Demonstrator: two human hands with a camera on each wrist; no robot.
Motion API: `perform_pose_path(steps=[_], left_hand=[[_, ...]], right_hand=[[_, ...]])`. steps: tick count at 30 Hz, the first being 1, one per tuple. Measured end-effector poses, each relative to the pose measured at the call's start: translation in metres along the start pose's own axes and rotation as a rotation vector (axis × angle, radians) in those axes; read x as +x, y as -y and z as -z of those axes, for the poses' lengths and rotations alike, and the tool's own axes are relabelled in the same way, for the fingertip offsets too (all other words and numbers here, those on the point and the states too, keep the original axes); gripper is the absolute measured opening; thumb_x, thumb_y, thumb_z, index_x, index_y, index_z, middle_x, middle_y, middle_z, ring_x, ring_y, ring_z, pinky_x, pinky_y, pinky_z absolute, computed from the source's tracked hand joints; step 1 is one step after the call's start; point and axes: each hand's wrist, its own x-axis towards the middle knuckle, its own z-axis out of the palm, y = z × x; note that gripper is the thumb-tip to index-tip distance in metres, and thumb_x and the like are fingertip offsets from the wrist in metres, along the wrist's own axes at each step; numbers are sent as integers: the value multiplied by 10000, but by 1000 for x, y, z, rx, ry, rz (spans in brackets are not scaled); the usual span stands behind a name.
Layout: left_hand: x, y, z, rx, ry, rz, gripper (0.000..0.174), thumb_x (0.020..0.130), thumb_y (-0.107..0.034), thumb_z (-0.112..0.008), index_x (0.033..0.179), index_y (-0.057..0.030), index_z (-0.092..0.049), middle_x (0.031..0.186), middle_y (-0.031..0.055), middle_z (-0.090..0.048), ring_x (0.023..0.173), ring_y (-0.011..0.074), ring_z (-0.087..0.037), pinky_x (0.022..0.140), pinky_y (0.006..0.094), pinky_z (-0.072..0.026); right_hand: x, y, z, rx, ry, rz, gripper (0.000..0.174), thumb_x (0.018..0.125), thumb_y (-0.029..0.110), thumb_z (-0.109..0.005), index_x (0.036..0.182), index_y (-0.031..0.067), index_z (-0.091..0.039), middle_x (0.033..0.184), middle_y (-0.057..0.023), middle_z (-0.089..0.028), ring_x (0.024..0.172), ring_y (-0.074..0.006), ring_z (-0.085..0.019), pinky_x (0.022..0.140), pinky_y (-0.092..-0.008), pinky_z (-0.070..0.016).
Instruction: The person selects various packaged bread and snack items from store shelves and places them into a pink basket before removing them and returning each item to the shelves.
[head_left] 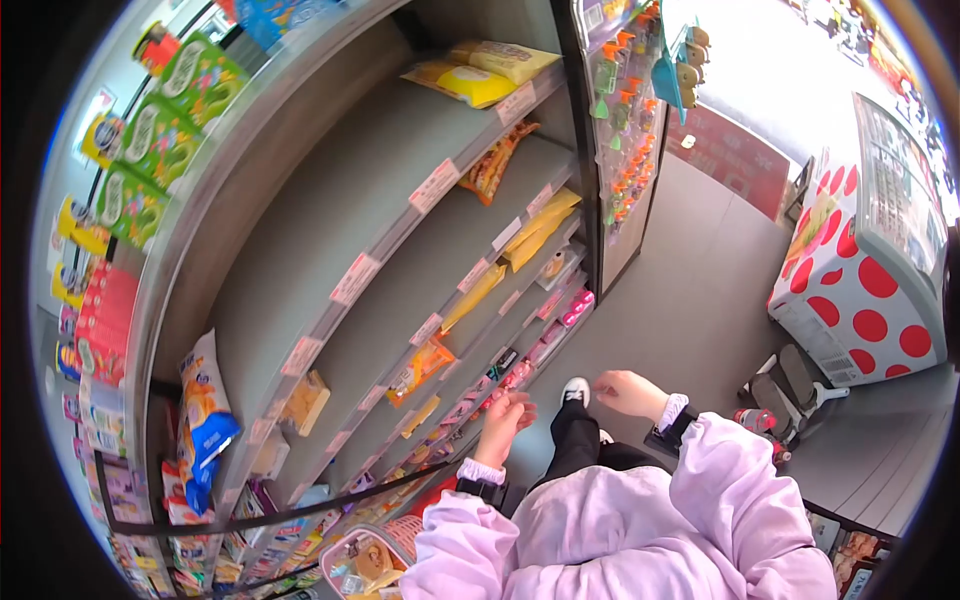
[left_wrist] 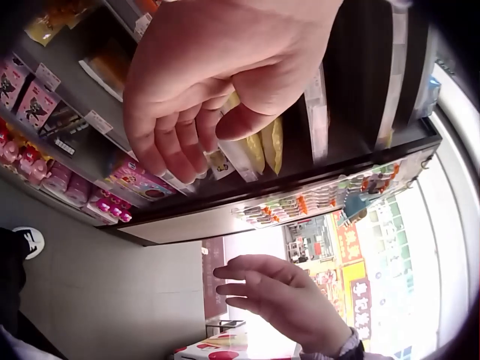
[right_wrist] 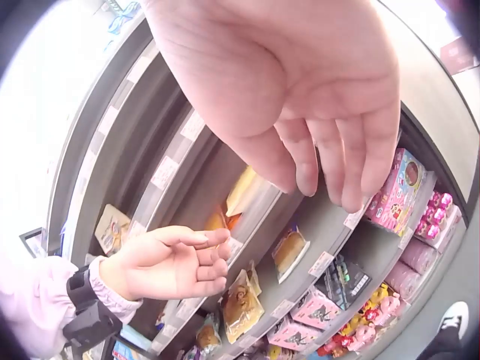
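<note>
My left hand (head_left: 506, 426) hangs in front of the lower shelves, fingers loosely bent and nothing in it. To its right, over the floor, my right hand (head_left: 630, 393) is held out, likewise with nothing in it. In the left wrist view the left hand (left_wrist: 225, 82) shows its bent fingers before the shelf; the right hand (left_wrist: 289, 296) is apart from it. Nearest the left hand are pink boxed items (head_left: 515, 376) and an orange snack packet (head_left: 420, 370). In the right wrist view, a packaged bread (right_wrist: 291, 253) lies on a shelf beyond the hands.
A tall, sparsely stocked shelf unit (head_left: 300, 230) curves along the left, holding a blue-and-orange snack bag (head_left: 205, 420) and yellow packets (head_left: 470, 84). A pink basket (head_left: 345, 552) with packets stands below left. On the right are a red-dotted freezer (head_left: 850, 290) and a folded stool-like object (head_left: 790, 385).
</note>
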Motion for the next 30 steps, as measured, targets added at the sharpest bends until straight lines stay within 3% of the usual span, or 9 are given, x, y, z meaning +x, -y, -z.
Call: perform_pose_path(steps=[10, 11, 15, 18, 19, 22, 26, 29, 30], left_hand=[[158, -24, -15, 112, 73, 126, 228, 871, -122, -449, 1072, -33, -509, 956, 79, -598, 789, 141, -584, 691, 259, -474], [169, -24, -15, 155, 82, 143, 240, 872, -126, -450, 1084, -29, -506, 956, 81, -597, 789, 142, -584, 688, 257, -473], [206, -25, -14, 237, 111, 154, 334, 874, -131, -446, 1187, -14, -433, 962, 95, -589, 788, 148, -583, 670, 251, -472], [227, -23, -18, 245, 90, 185, 404, 861, -167, -464, 1239, -41, -398, 985, 66, -580, 750, 128, -572, 638, 251, -453], [233, -20, -23, 228, 49, 166, 417, 856, -166, -469, 1248, -46, -388, 985, 67, -578, 750, 128, -570, 633, 249, -451], [252, -15, -31, 239, -47, 125, 457, 848, -165, -483, 1273, -58, -357, 976, 74, -576, 757, 131, -565, 618, 244, -447], [261, -23, -38, 177, -126, 70, 496, 849, -175, -507, 1290, -47, -319, 948, 88, -577, 784, 135, -559, 612, 240, -447], [263, -21, -44, 17, -87, -29, 522, 848, -185, -543, 1291, -39, -308, 925, 82, -577, 774, 124, -551, 605, 226, -439], [265, -19, -44, -30, -59, -63, 531, 847, -188, -556, 1291, -38, -307, 917, 77, -577, 767, 119, -548, 600, 220, -435]], right_hand=[[135, -61, 35, 181, -349, -135, 256, 730, 76, -560, 967, -21, -568, 875, -144, -620, 834, -245, -614, 744, -318, -489], [150, -70, 37, 221, -339, -195, 354, 724, 84, -568, 1059, -21, -521, 990, -166, -589, 902, -263, -593, 780, -323, -479], [205, -80, 47, 256, -407, -345, 536, 695, 87, -601, 1185, -20, -411, 1098, -221, -528, 1025, -325, -524, 840, -347, -439], [248, -126, 23, 258, -476, -274, 627, 698, 94, -601, 1256, -11, -335, 1225, -232, -431, 1138, -331, -438, 899, -334, -410], [259, -135, 12, 187, -573, -152, 682, 733, 24, -569, 1326, 5, -233, 1205, -182, -452, 928, -228, -554, 779, -314, -464], [266, -128, 13, 605, -540, -278, 617, 737, 7, -535, 1295, -14, -271, 1301, -221, -355, 1193, -295, -393, 923, -313, -393], [267, -109, 26, 830, -503, -380, 549, 760, 16, -559, 1255, -18, -324, 1248, -197, -406, 1047, -273, -504, 809, -327, -456], [280, -136, 3, 723, -654, -127, 448, 755, 47, -592, 1160, -16, -409, 1148, -161, -485, 922, -261, -563, 753, -331, -469], [276, -132, 8, 672, -613, -184, 421, 756, 57, -597, 1132, -13, -423, 1112, -155, -503, 903, -265, -569, 749, -334, -469]])
